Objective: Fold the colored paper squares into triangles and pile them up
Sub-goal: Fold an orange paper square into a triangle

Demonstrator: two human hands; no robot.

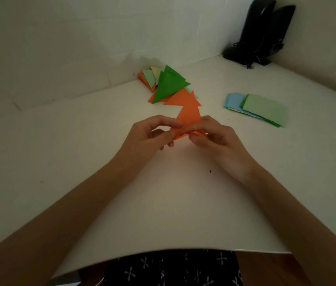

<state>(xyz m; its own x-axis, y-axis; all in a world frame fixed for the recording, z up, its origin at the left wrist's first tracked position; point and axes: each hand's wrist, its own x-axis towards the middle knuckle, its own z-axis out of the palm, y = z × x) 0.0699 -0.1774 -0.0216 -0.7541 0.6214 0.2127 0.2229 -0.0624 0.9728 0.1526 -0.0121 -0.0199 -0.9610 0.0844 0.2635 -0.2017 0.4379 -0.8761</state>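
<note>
I hold an orange paper (189,115) above the middle of the white table (80,153), its folded tip pointing away from me. My left hand (152,133) pinches its near left edge between thumb and fingers. My right hand (214,139) pinches the near right edge. Behind it lies a pile of folded triangles (167,85), dark green on top, with orange, light green and pale yellow ones under it. To the right sits a stack of unfolded squares (264,109), light green on top of blue.
Two black speakers (260,32) with cables stand in the far right corner against the wall. The table's near edge curves just above my lap. A small dark speck (210,171) lies on the table near my right wrist.
</note>
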